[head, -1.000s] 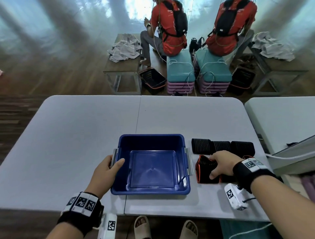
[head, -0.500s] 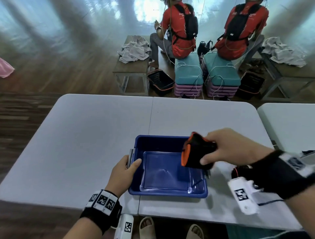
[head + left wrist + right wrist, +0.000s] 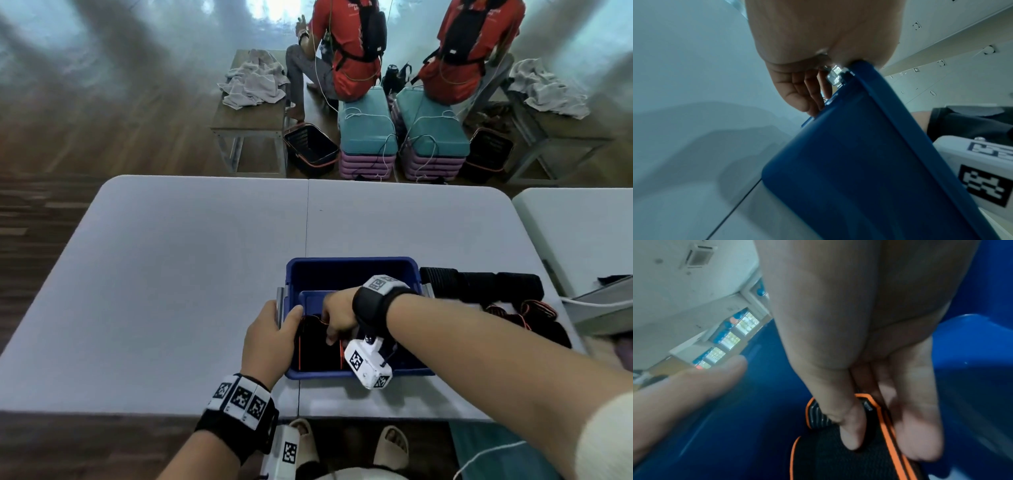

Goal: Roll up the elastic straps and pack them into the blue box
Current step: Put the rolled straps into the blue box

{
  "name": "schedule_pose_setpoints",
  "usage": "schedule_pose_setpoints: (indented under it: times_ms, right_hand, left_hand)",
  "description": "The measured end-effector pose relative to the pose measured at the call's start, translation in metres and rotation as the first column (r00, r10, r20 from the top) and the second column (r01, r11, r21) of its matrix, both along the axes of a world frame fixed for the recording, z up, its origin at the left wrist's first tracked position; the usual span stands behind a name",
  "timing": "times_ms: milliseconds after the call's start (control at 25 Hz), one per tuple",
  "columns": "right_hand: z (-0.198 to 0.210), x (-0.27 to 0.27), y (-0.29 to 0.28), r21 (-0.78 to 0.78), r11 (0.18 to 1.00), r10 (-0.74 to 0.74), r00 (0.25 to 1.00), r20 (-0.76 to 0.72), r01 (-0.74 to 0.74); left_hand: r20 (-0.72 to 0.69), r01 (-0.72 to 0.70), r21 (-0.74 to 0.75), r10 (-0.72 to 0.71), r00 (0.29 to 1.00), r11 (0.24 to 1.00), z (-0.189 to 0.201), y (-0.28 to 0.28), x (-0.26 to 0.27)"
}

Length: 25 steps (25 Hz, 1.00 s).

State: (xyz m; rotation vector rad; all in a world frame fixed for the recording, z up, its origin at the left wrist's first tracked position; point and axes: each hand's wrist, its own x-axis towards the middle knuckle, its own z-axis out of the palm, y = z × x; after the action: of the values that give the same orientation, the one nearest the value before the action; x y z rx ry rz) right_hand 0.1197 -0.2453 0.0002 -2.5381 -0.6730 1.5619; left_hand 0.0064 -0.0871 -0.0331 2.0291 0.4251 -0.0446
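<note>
The blue box (image 3: 352, 265) stands near the table's front edge. My left hand (image 3: 282, 320) grips its left rim, thumb hooked inside and fingers (image 3: 807, 91) by the grey side handle. My right hand (image 3: 330, 334) reaches into the box's left half and pinches a rolled black strap with orange edging (image 3: 317, 349) low inside the box. In the right wrist view the thumb (image 3: 851, 431) and fingers (image 3: 918, 426) squeeze that roll (image 3: 849, 457) over the blue floor. Right of the box lie three black rolls (image 3: 479, 284) and loose orange-edged straps (image 3: 527, 313).
The grey folding table (image 3: 171, 274) stretches left and behind the box. A second table (image 3: 575, 233) adjoins on the right, with a grey object (image 3: 603, 305) jutting in at its near edge. Beyond, a person in red sits by a mirror, near benches and baskets.
My right hand took the orange-edged roll from the table right of the box, lifted it over the rim and lowered it into the box's left half. The left hand stayed on the rim.
</note>
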Motion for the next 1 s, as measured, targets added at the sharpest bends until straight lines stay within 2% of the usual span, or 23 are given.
schedule_pose_setpoints:
  times_ms: [120,200,240,280,320,360,400,440,480,520,600,680,760,1000]
  right_hand:
    - [0.010,-0.005,-0.019,0.116,0.977,-0.177,0.983,-0.045,0.181]
    - [0.027,-0.013,-0.045,0.307,0.916,-0.299,0.949,0.101,0.257]
    - [0.037,-0.019,-0.066,0.438,0.847,-0.408,0.897,0.173,0.301]
    - [0.048,-0.027,-0.091,0.565,0.739,-0.550,0.813,0.191,0.367]
    - [0.056,-0.034,-0.121,0.659,0.625,-0.680,0.707,0.194,0.419]
    - [0.062,-0.040,-0.156,0.703,0.550,-0.770,0.600,0.217,0.451]
    - [0.065,-0.046,-0.191,0.692,0.537,-0.815,0.509,0.277,0.482]
    - [0.063,-0.048,-0.228,0.637,0.564,-0.821,0.441,0.363,0.525]
    - [0.059,-0.048,-0.262,0.517,0.632,-0.774,0.433,0.462,0.577]
    - [0.049,-0.046,-0.287,0.331,0.719,-0.676,0.504,0.538,0.611]
    - [0.028,-0.040,-0.319,-0.003,0.821,-0.489,0.706,0.512,0.571]
    - [0.011,-0.034,-0.330,-0.129,0.878,-0.361,0.816,0.451,0.461]
    - [0.001,-0.028,-0.334,-0.168,0.909,-0.277,0.854,0.440,0.381]
    - [-0.009,-0.022,-0.342,-0.093,0.932,-0.287,0.870,0.399,0.350]
  left_hand:
    - [0.016,0.008,-0.003,-0.008,1.000,1.000,-0.001,0.000,0.001]
    - [0.021,0.012,0.000,-0.012,1.000,1.000,-0.003,0.003,0.000]
    - [0.023,0.017,0.001,-0.017,1.000,1.000,-0.004,0.004,0.000]
    - [0.021,0.023,-0.001,-0.023,1.000,1.000,-0.005,0.004,0.000]
    - [0.021,0.029,0.000,-0.029,0.999,1.000,-0.006,0.005,0.000]
    - [0.020,0.032,0.000,-0.032,0.999,0.999,-0.006,0.005,0.000]
    - [0.018,0.027,-0.003,-0.027,0.999,1.000,-0.006,0.005,0.000]
    - [0.016,0.015,-0.011,-0.015,1.000,1.000,-0.005,0.004,0.000]
    - [0.014,0.006,-0.019,-0.006,1.000,1.000,-0.004,0.004,0.000]
    - [0.014,0.000,-0.023,0.000,1.000,1.000,-0.002,0.006,-0.001]
    - [0.007,-0.008,-0.014,0.008,1.000,1.000,0.001,0.004,-0.002]
    - [-0.005,-0.024,-0.011,0.024,1.000,1.000,0.004,0.002,-0.002]
    - [-0.011,-0.036,-0.007,0.035,0.999,0.999,0.009,-0.001,-0.002]
    - [-0.005,-0.052,-0.024,0.052,0.999,0.998,0.016,-0.004,-0.004]
